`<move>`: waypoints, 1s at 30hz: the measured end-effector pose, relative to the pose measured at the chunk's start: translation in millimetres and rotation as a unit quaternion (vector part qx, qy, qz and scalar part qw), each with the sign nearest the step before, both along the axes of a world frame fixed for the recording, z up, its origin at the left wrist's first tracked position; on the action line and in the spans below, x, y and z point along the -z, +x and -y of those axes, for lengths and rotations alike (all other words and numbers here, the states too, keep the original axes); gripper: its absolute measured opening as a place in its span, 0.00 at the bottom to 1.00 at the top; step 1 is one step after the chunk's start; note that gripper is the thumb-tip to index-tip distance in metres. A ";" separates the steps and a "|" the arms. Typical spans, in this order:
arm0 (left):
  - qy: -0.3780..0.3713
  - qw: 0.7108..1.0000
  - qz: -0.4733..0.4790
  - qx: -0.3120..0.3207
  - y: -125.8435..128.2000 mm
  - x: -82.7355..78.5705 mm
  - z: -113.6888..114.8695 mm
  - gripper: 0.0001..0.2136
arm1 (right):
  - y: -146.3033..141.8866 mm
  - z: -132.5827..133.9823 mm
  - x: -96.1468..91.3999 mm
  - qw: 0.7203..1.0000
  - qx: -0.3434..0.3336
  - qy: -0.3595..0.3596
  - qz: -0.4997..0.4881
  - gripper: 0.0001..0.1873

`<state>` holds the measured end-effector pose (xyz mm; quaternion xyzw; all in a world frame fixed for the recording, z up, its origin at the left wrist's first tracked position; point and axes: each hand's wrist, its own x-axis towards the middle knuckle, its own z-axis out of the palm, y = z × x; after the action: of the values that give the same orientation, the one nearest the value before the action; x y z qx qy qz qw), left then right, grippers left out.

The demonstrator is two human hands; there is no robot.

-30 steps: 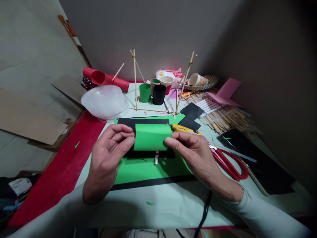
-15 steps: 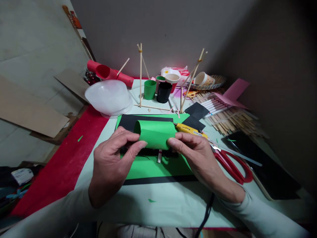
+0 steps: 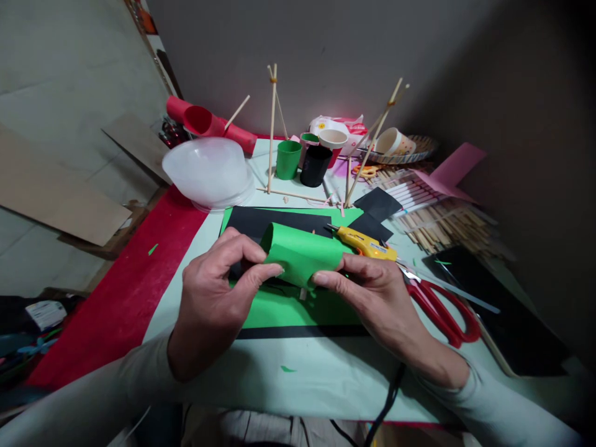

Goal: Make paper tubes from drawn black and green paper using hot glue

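Note:
Between my two hands a piece of green paper (image 3: 305,251) is curled into a short tube, its open end facing left. My left hand (image 3: 223,292) pinches the tube's lower left edge between thumb and fingers. At the right end, my right hand (image 3: 379,295) pinches the lower edge the same way. Below the tube lie a green sheet (image 3: 298,310) and a black sheet (image 3: 279,218). A yellow glue gun (image 3: 367,243) rests just beyond my right hand, and red-handled scissors (image 3: 447,310) lie beside that wrist.
Two stick frames (image 3: 271,130) stand at the back around a green cup (image 3: 288,160) and a black cup (image 3: 315,166). A translucent plastic bowl (image 3: 207,167) sits at left. Bundled sticks (image 3: 442,217) and a dark flat panel (image 3: 503,310) lie at right.
The green paper tube has tilted, its right end now lower, and its overlapping edge shows differently. Both hands keep their pinch. The whole view has shifted slightly.

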<state>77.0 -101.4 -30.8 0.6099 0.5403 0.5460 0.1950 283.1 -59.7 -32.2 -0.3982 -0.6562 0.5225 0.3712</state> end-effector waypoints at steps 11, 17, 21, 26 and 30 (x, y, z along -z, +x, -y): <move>-0.077 0.996 0.047 -0.018 -3.0 0.7 -4.6 0.09 | 1.7 -2.8 -2.0 0.998 -0.001 0.035 0.046 0.19; -0.168 0.968 0.186 0.031 -6.3 -4.2 -2.5 0.11 | 2.7 -2.1 -1.0 0.996 -0.016 0.078 0.050 0.21; -0.160 0.962 0.220 0.025 -6.0 -4.6 -2.8 0.12 | 1.4 -2.5 3.2 0.987 -0.022 0.145 0.063 0.21; -0.146 0.972 0.183 -0.004 -5.8 -2.9 -5.0 0.08 | 0.5 -1.7 6.1 0.973 -0.025 0.214 0.076 0.22; -0.169 0.968 0.185 -0.004 -7.2 -2.7 -6.2 0.10 | 0.8 -1.1 6.6 0.958 -0.033 0.272 0.089 0.21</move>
<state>69.9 -95.2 -28.1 0.4543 0.5817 0.5507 0.3898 283.9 -58.6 -38.8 -0.3052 -0.8165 0.2986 0.3886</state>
